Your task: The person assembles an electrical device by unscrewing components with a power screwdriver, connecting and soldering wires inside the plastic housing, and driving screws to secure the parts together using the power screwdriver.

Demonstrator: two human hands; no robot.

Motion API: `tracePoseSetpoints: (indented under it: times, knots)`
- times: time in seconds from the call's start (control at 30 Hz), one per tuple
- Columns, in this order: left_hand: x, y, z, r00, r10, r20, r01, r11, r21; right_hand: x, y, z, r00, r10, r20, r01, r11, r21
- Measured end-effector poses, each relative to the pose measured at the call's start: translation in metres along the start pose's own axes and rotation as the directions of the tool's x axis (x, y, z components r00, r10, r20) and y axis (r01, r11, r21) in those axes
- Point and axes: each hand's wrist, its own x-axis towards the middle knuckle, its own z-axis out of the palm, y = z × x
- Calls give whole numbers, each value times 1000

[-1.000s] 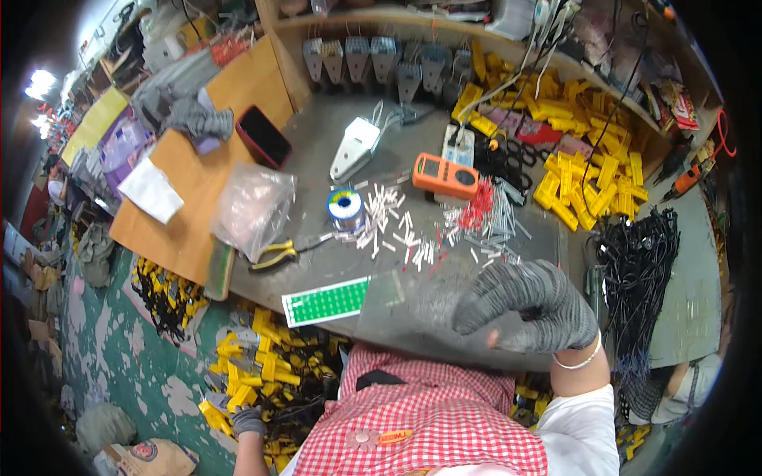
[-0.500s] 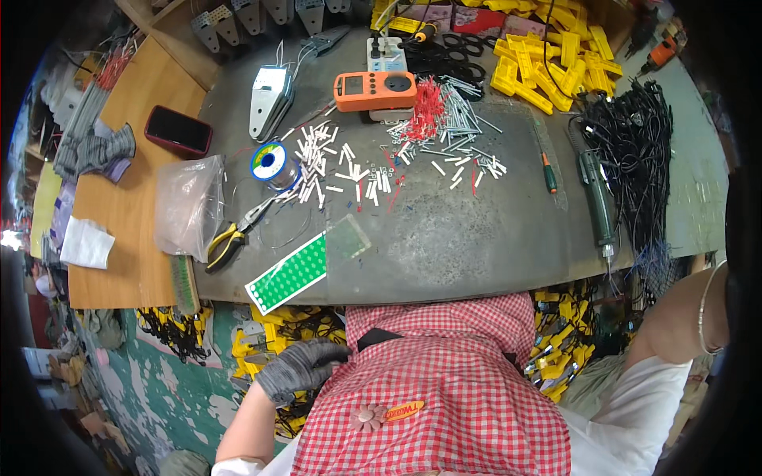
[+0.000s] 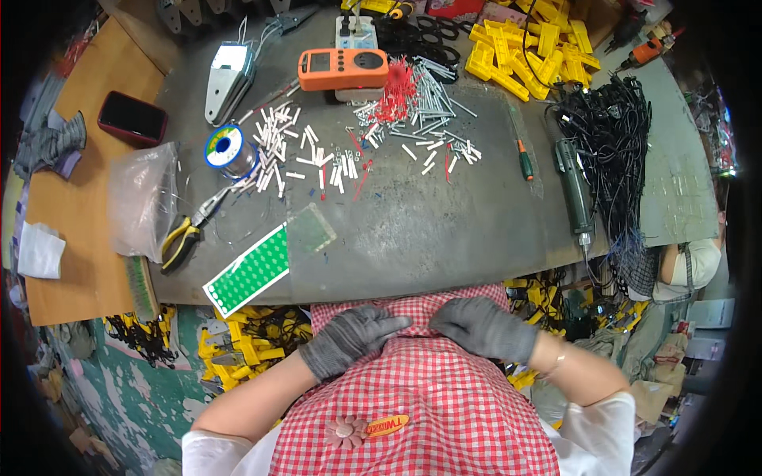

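Both my hands wear grey knit gloves and meet at waist height, just below the bench's front edge. The red-and-white checked apron (image 3: 429, 389) covers my lap and front. My left hand (image 3: 355, 337) is closed at the apron's waist, its fingertips pressed to the cloth. My right hand (image 3: 486, 330) has its fingers curled on the same cloth, a small gap away from the left. What lies under the fingertips is hidden. Nearest on the bench is a green sheet with a white border (image 3: 252, 270), which overhangs the front edge.
On the dark bench (image 3: 413, 262) lie pliers (image 3: 189, 230), a solder spool (image 3: 230, 151), white tubes, screws, an orange meter (image 3: 343, 70), a screwdriver (image 3: 525, 161) and an electric screwdriver (image 3: 575, 190). Black cables (image 3: 611, 151) and yellow plastic parts (image 3: 532, 51) pile up right. More yellow parts sit below.
My right hand has come in from the far right to the apron's waist. The left has moved right and up along the apron. Bench things appear farther left as the view shifted.
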Motion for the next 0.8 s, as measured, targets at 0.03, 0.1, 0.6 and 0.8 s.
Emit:
tracePoseSetpoints:
  times: [0.03, 0.1, 0.6, 0.8]
  knots:
    - [8, 9, -1, 997, 65, -31, -60, 988, 140, -1, 18, 21, 997, -55, -51, 54, 998, -18]
    - [13, 5, 4, 989, 146, -30, -140, 979, 145, -1, 11, 24, 999, -24, 41, 27, 996, -81]
    - [7, 13, 20, 968, -49, 244, -118, 772, 625, -11, 9, 29, 970, 127, 207, -112, 990, -80]
    - [4, 0, 26, 976, 4, 218, -134, 798, 587, -28, 22, 45, 996, 84, 32, -83, 996, -20]
